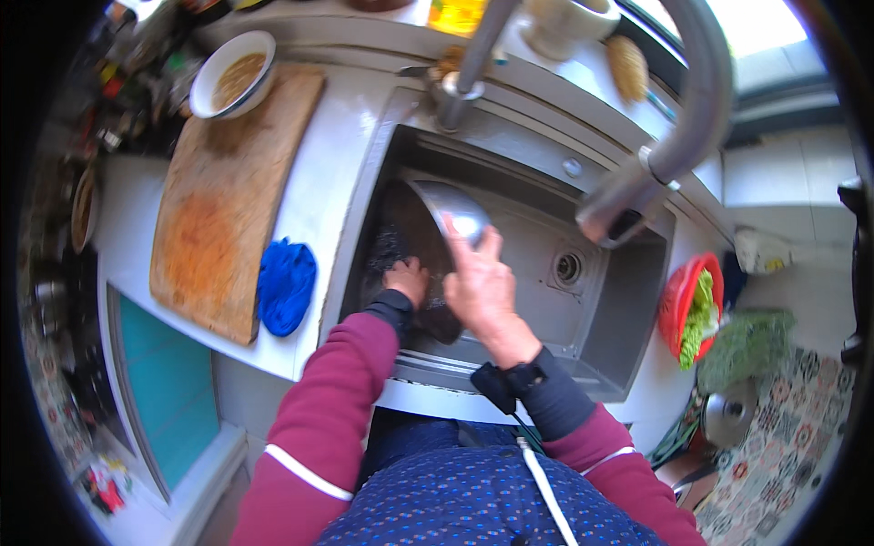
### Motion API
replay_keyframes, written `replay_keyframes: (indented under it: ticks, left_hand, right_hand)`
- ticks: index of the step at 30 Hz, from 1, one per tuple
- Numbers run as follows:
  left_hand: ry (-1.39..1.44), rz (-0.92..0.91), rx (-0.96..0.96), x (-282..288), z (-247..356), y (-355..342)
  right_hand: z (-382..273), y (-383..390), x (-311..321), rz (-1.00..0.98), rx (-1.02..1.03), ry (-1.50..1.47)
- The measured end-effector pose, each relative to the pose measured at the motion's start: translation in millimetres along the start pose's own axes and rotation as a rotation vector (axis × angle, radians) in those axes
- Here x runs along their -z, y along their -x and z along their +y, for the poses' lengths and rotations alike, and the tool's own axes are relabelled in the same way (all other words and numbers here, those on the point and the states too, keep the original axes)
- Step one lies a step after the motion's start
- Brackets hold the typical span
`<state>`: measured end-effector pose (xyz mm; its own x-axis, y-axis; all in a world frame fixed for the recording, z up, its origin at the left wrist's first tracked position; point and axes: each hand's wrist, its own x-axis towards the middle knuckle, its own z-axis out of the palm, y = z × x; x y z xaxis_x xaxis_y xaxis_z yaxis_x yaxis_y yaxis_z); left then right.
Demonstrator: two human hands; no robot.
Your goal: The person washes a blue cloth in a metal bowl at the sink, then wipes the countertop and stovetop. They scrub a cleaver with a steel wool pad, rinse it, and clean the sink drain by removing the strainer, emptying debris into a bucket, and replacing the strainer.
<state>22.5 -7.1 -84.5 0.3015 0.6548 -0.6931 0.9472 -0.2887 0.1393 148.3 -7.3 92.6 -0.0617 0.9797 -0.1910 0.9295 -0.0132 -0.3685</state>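
Note:
A shiny metal bowl [459, 211] is tipped on its side in the left part of the sink [519, 218], its dark, shaded inside turned to the left. My right hand [482, 287] is closed on the bowl's rim, index finger stretched along the metal. Close to the bowl's dark inside is my left hand [408, 278], fingers apart and nothing visible in them. Whether it touches the bowl I cannot tell. Small bright specks, like water or bits, show in the shadow around the left hand.
A grey faucet [628, 196] arches over the sink, beyond the drain [566, 267]. To the left lie a wooden cutting board [241, 173] bearing a white bowl [205, 96] and a blue cloth [287, 287]. A red basket [674, 296] of green leaves stands at the right.

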Motion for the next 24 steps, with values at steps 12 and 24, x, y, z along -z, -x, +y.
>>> replay_keyframes:
  ticks: [12,24]
  left_hand:
    - [-0.063,0.111,-0.56,-24.8,-45.6,-30.9]
    - [-0.127,0.286,-0.175,90.2,-47.7,5.2]
  right_hand:
    - [30.7,25.5,17.6,0.409,0.424,-0.024]
    - [157.6,96.6,86.1,0.66,0.0,0.142]
